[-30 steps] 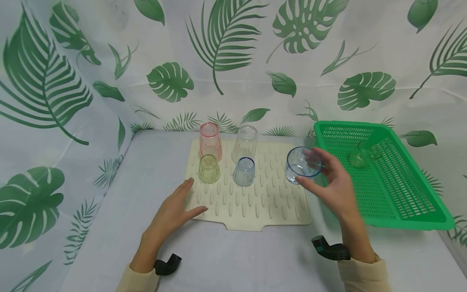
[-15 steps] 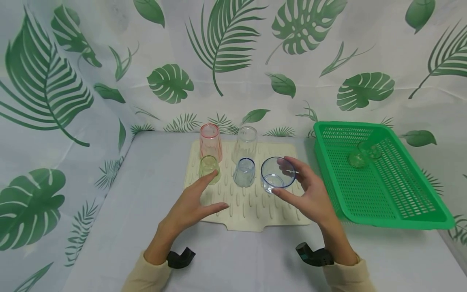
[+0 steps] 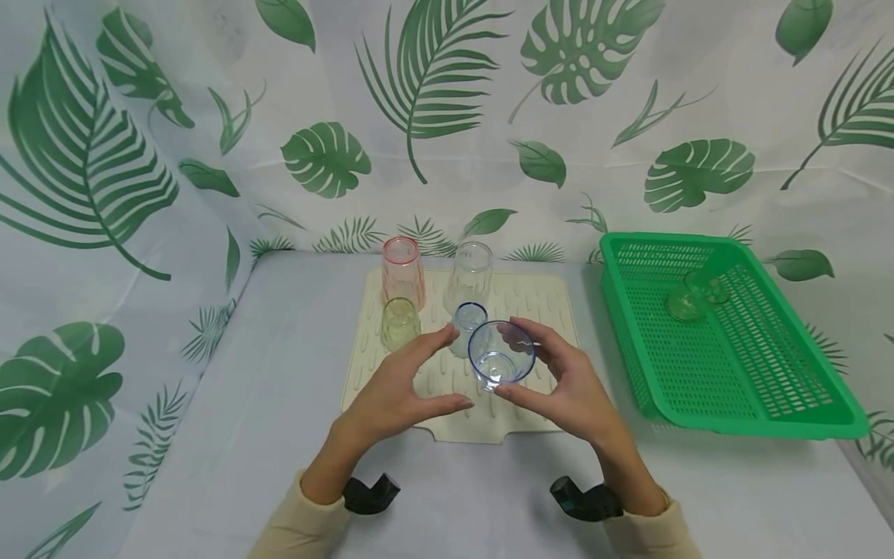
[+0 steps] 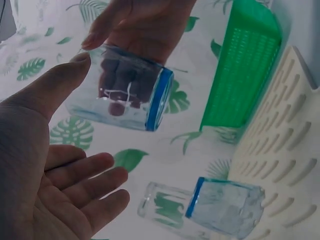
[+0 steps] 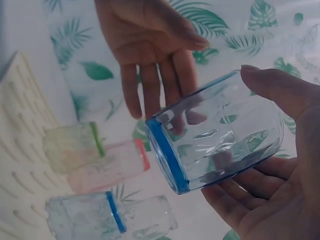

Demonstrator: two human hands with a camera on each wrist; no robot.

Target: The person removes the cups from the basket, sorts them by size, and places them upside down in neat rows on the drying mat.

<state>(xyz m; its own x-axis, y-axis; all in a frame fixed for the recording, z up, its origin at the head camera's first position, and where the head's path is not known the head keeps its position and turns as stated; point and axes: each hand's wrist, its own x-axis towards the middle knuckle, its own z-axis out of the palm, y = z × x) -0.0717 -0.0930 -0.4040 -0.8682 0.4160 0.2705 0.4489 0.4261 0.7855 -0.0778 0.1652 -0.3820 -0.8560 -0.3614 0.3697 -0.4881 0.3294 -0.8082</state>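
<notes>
My right hand (image 3: 559, 380) grips a clear drinking glass (image 5: 220, 132) with a blue band at one end, held above the drying mat (image 3: 482, 423). The thumb is on one side of the glass and the fingers on the other. My left hand (image 3: 398, 388) is close by on the left, thumb and fingers spread, holding nothing. In the left wrist view its thumb comes near the glass; whether they touch I cannot tell. Behind the held glass stands a smaller blue-rimmed glass (image 3: 466, 318), partly hidden.
On the mat stand a yellow-green glass (image 3: 400, 326), a tall pink-rimmed glass (image 3: 403, 272) and a tall clear glass (image 3: 471, 272). To the right, a green plastic basket (image 3: 761, 423) holds glassware (image 3: 684, 304) near its back. Leaf-patterned cloth (image 3: 447, 116) rises behind the table.
My right hand has carried the blue-banded glass leftward from beside the basket and toward me over the mat. My left hand has moved rightward, so both hands are now close together.
</notes>
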